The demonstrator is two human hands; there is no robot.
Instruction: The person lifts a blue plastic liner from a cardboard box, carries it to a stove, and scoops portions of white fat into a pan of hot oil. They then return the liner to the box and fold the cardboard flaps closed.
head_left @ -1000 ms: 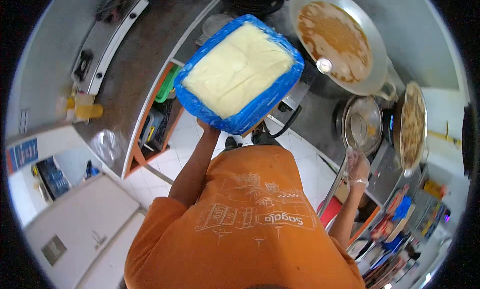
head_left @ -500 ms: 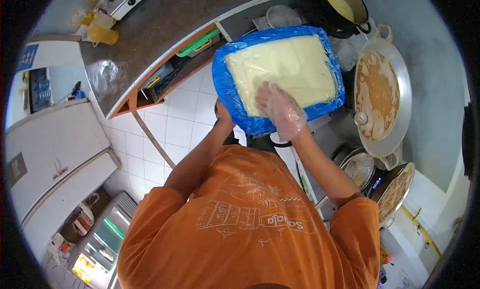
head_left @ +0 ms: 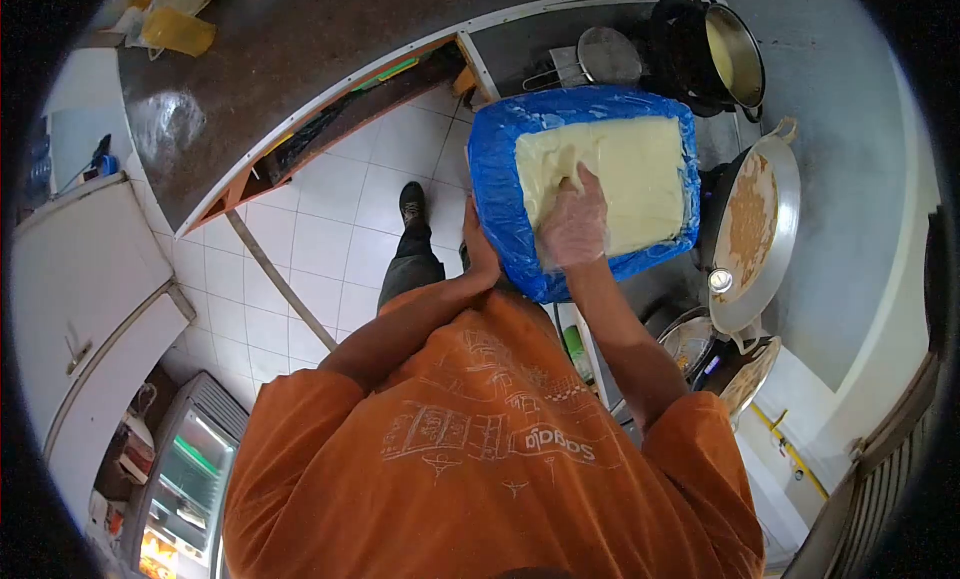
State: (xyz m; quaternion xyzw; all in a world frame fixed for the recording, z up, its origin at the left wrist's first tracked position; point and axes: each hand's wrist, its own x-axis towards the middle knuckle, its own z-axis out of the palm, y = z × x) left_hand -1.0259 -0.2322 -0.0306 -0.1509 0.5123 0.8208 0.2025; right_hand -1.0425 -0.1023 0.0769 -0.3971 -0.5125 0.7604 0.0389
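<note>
A box lined with blue plastic is tilted toward me over the edge of the cooking counter. Pale yellow margarine, or a similar soft fat, fills it, with a gouged, uneven patch at its left. My left hand is bare and grips the near left side of the box; its fingertips are partly hidden. In a clear plastic glove, my right hand presses curled fingers into the margarine, one finger standing out straighter.
Right of the box, a wide pan holds a brown, bubbly food. Behind stand a dark pot with yellowish contents and a strainer. A dark countertop curves along the left above the tiled floor.
The box has shifted right and slightly lower in view. My right hand has dug into the margarine, whose left part is now roughened. A leg and shoe have come into view.
</note>
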